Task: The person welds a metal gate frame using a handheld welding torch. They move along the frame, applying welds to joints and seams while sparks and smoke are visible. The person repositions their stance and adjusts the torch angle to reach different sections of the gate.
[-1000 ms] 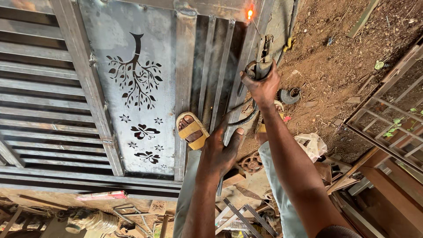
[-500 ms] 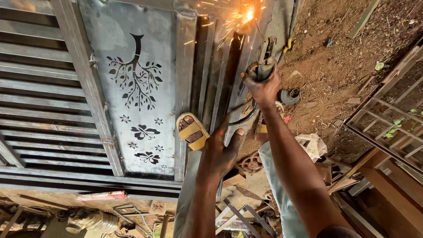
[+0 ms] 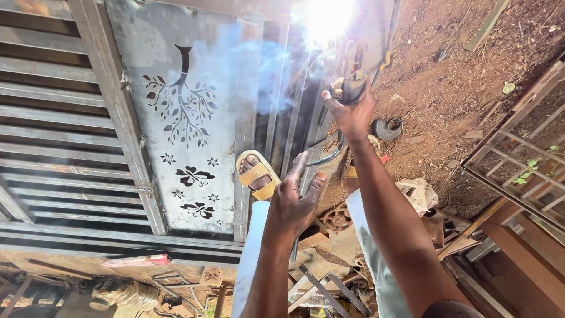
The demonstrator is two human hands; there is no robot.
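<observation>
Fingers of right hand stay clenched around welding holder; arc now far brighter.

Right hand raised, fingers clenched, left hand lower, fingers spread

Reddish dirt ground, metal lattice frame at right, scattered scrap
</observation>
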